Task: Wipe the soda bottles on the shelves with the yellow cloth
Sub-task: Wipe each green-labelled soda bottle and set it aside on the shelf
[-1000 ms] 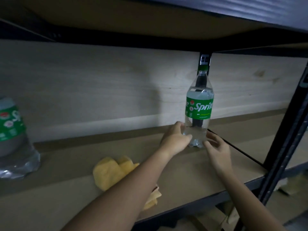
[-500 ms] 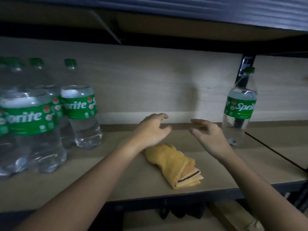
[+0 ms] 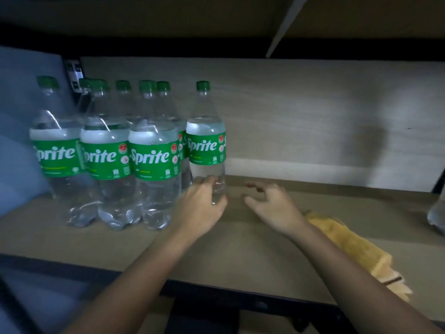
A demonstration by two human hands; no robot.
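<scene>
Several clear Sprite bottles with green labels and caps stand in a group [image 3: 154,162] at the left of the shelf. My left hand [image 3: 202,206] curls round the lower part of the rightmost bottle [image 3: 207,145], fingers on its left side and thumb across its front. My right hand [image 3: 272,203] hovers just right of that bottle, fingers loosely spread, holding nothing. The folded yellow cloth [image 3: 354,249] lies on the shelf board to the right, partly hidden under my right forearm.
The brown shelf board [image 3: 240,249] has a dark metal front edge [image 3: 240,300]. A pale wooden back panel [image 3: 313,116] closes the rear, and the upper shelf hangs low overhead. Part of another bottle [image 3: 437,213] shows at the far right edge.
Both hands left the lone bottle on the right and moved left past the cloth to the bottle group. My left hand has taken hold of the group's rightmost bottle.
</scene>
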